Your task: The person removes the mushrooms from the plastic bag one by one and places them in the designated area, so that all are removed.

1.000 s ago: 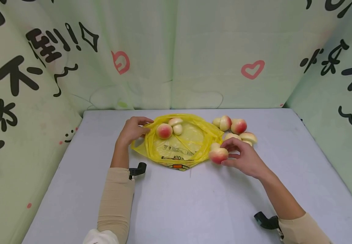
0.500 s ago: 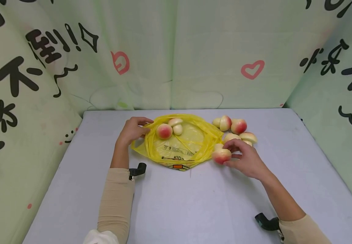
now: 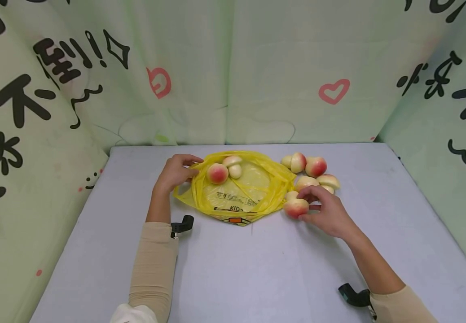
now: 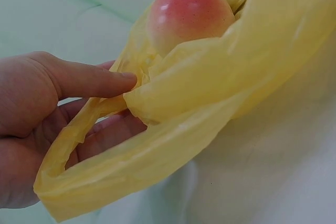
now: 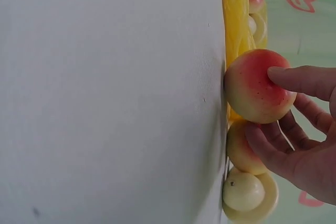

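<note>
A yellow plastic bag (image 3: pixel 253 188) lies with its mouth spread, and two toy mushrooms are inside, one with its red cap (image 3: pixel 217 173) up and a pale one (image 3: pixel 235 167) on its side. My left hand (image 3: pixel 179 170) pinches the bag's left rim; in the left wrist view the thumb presses the film and the fingers pass behind the handle loop (image 4: pixel 131 166). At the bag's right edge, my right hand (image 3: pixel 323 210) holds a red-capped toy mushroom (image 3: pixel 296 208) between thumb and fingers. The right wrist view shows its rounded cap (image 5: pixel 260 85) close over the table.
Several more toy mushrooms (image 3: pixel 316 167) lie behind the right hand, beside the bag. The table (image 3: pixel 233 269) is covered in pale cloth. A green printed curtain (image 3: pixel 273 67) stands behind and at both sides. Black camera mounts (image 3: pixel 182 224) sit on both forearms.
My right hand and the mushroom in it have shifted slightly right, away from the bag's edge. The left hand and the bag have stayed put.
</note>
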Available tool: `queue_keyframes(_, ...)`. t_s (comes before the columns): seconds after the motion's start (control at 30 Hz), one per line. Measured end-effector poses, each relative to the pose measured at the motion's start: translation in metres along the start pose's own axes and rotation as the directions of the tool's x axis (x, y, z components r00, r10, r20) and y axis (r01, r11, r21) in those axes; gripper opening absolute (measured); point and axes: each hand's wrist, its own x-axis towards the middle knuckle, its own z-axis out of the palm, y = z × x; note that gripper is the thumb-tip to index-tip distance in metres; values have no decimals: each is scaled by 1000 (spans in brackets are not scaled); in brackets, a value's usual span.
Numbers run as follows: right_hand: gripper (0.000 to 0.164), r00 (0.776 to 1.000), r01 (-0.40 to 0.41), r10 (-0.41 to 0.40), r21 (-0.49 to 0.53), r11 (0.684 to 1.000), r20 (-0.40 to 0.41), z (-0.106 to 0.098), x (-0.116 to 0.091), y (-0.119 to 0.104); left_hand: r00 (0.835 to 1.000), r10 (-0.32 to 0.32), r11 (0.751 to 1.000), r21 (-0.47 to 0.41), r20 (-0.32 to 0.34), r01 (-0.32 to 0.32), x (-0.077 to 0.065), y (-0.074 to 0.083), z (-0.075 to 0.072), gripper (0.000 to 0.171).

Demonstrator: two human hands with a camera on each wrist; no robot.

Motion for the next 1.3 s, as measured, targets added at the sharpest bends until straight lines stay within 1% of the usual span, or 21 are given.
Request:
queue_keyframes(0.37,48,1000,7,-7,-13,1000,-13,0,-2,-2,1000,-6,1000,-6,-2,6,0,1,0,33)
queue_keyframes(0.7,48,1000,-16,16,-18,1000,-14,-1,-3,-4,1000,4,1000,-4,-2,-4,-1,1,0,33)
queue_keyframes(1.1,48,1000,3,-2,23,1000,-19,-2,-7,1,1000,2,1000,3,0,-2,0,2,0,34)
queue_keyframes(1.3,49,1000,11,-10,25,1000,-22,-2,-9,1,1000,2,1000,9,1,-2,0,2,1,32)
